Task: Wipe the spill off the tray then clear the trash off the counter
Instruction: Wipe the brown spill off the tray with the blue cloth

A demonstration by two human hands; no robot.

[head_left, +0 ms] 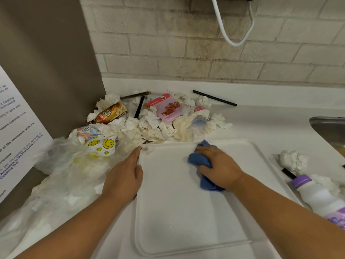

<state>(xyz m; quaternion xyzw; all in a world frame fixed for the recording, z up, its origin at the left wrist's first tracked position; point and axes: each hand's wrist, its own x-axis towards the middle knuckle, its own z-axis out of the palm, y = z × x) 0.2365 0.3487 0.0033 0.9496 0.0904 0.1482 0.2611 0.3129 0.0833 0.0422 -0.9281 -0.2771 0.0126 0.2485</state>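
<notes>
White kitchen counter [261, 118] under a pale brick wall [205, 53], and it's a mess. There's a heap of crumpled tissues [149, 126], a pink pouch [169, 109] and a couple of black straws [214, 98] shoved toward the back corner, plus a flimsy plastic bag [65, 165] slumped on the left. The tray [177, 212] sits flat on the counter right in front of the person: smooth white plastic, rounded corners, shallow raised rim. It looks light and fairly stiff, so I'd guess it skates around on that slick top unless you pin it by the rim. That seems to be the left hand [125, 176]'s job — fingers flat and relaxed along the tray's left edge, thumb over the rim, gripping nothing. The right hand [218, 165] is bunched around a blue cloth [194, 158], pressing it onto the upper middle of the tray. The cloth's soft and floppy, easy to wad up. Honestly can't make out any spill on that white surface. A white bottle [321, 197] with a purple cap lies just beside the tray on the right.
</notes>
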